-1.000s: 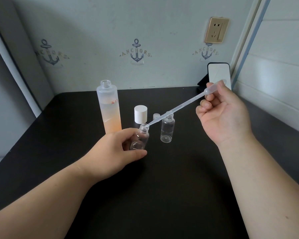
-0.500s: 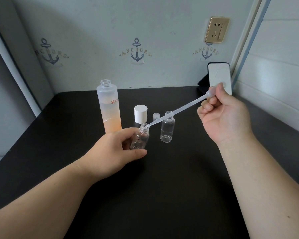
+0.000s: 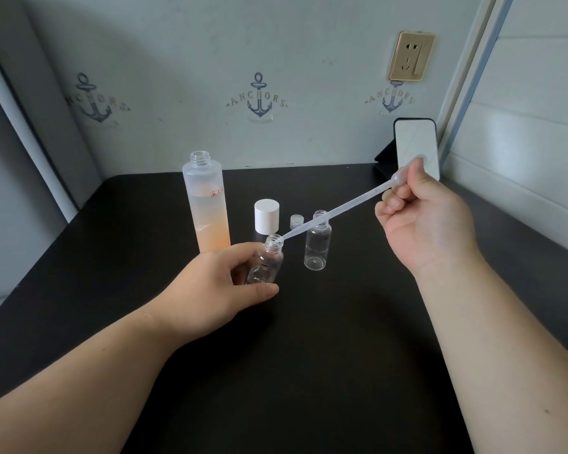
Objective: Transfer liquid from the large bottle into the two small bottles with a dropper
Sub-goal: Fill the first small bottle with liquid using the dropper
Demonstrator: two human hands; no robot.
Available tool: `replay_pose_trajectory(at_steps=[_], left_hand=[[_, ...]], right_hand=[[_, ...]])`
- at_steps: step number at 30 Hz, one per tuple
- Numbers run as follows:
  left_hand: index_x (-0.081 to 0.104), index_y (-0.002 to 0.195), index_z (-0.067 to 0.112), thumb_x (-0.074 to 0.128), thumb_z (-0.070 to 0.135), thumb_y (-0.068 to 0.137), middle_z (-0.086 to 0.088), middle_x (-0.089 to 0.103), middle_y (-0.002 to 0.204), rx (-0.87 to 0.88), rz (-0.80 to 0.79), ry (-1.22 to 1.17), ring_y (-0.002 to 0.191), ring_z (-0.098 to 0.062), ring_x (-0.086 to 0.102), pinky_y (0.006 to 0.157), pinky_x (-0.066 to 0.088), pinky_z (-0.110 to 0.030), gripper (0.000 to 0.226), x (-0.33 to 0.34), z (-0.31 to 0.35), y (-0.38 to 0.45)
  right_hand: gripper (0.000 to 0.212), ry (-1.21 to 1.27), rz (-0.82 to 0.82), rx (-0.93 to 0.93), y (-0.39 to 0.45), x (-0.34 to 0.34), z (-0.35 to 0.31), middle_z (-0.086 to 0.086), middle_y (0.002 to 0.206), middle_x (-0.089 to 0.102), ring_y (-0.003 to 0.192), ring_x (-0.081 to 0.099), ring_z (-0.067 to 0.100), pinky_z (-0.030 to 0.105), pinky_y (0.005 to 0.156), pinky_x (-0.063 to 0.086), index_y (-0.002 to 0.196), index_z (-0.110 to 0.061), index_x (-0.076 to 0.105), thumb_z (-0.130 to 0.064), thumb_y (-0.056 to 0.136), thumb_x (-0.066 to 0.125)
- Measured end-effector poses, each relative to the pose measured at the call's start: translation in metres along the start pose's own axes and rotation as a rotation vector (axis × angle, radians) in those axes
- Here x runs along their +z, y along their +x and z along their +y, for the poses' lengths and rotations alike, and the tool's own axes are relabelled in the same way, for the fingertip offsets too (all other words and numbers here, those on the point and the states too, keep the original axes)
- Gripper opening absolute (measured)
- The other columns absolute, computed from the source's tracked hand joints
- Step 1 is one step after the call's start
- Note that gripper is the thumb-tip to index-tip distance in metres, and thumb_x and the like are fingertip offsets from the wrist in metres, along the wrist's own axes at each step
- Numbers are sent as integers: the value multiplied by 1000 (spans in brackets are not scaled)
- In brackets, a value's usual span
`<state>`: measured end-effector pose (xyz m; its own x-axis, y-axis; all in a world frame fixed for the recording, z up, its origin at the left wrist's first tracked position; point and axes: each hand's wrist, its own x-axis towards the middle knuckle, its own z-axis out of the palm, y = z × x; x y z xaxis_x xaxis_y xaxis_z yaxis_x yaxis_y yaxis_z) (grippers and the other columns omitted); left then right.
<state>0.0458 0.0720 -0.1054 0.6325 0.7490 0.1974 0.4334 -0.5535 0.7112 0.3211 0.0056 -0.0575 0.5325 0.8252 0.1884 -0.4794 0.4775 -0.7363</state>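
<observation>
Big bottle (image 3: 209,204) stands with no cap on, just behind the left hand (image 3: 223,283). It has orange liquid low down and looks about half full.

Next comes the dropper (image 3: 341,206). The right hand (image 3: 423,221) curls its fingers round the fat bulb end. The long thin tube slants down and to the left, away from that hand. Its tip sits right at the mouth of the first small bottle (image 3: 266,263).

The left hand wraps thumb and fingers round that small bottle and tilts it toward the dropper. I think a squeeze of the bulb comes next, so the tip must stay inside the mouth.

The second small bottle (image 3: 317,245) stands alone between the two hands, under the tube. It looks empty.

A white cap (image 3: 267,216) and a tiny clear cap (image 3: 296,220) sit behind the left hand.
</observation>
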Motion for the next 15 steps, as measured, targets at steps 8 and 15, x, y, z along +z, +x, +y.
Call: replay_pose_trajectory(at_steps=[8,15], left_hand=[[61,113,49,80,46,78,7,74,96,-12,-14,9,84,-14,65,85,55,-46,40,-1,2,1],[68,104,41,80,50,77,12,73,89,5,-26,34,78,-10,65,75,55,-31,30,0,2,0]], right_hand=[[31,-15,32,10,1,-1,1,-5,67,56,54,45,11,20,56,41,74,-15,75,-27,99,62],[23,30,75,35,0,-2,1,-3,68,59,54,46,11,21,56,42,86,-9,75,-27,97,66]])
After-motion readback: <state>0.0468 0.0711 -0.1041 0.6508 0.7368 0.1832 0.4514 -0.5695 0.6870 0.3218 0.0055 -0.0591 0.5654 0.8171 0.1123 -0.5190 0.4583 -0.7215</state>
